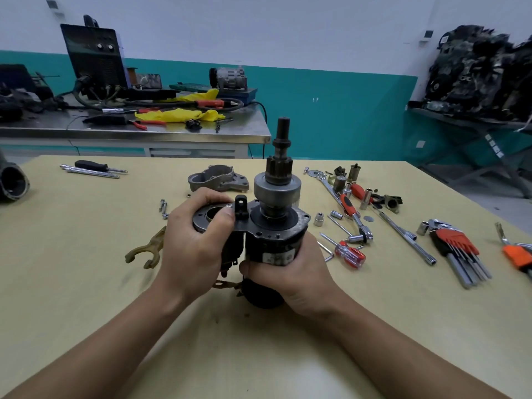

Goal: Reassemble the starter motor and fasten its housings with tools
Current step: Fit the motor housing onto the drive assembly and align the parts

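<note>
The black starter motor (272, 240) stands upright at the table's middle, its shaft and pinion gear (278, 168) pointing up. My left hand (191, 249) grips the solenoid side, thumb on the round flange. My right hand (293, 279) wraps around the lower motor body. A grey aluminium nose housing (217, 178) lies just behind the motor. A brown shift fork (146, 250) rests on the table to the left. Two bolts (163, 207) lie left of the motor.
Right of the motor lie a ratchet (355, 214), several sockets (318, 219), a red screwdriver (347, 253), an extension bar (403, 233) and a hex key set (457, 249). A black screwdriver (96, 166) lies far left. A steel bench (135, 131) stands behind.
</note>
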Demonstrator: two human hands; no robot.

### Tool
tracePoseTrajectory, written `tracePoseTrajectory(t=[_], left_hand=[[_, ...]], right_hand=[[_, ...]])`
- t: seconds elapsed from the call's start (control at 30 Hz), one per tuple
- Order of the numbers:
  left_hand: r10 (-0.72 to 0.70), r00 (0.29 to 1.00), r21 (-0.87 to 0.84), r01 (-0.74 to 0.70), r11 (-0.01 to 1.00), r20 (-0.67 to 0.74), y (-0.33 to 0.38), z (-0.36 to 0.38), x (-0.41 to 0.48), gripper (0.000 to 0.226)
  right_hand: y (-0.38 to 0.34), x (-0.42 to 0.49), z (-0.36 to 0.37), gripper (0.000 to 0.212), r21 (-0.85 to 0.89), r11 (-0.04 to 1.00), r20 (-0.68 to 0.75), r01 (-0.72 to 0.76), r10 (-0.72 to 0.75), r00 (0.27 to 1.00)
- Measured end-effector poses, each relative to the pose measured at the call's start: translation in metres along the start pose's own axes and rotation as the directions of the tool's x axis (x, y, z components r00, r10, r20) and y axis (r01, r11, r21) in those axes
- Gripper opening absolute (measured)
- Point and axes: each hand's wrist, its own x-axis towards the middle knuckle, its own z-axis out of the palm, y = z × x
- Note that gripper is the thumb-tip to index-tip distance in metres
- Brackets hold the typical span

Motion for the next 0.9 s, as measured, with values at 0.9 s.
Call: tracePoseTrajectory(t=[0.9], left_hand=[[-0.129, 0.821, 0.329, -0.076, 0.941, 0.556, 0.071, -0.005, 0.052, 0.045]], right_hand=[[0.0, -0.002, 0.002, 0.039, -0.003, 0.999, -0.071, -0.033, 0.033, 0.997]])
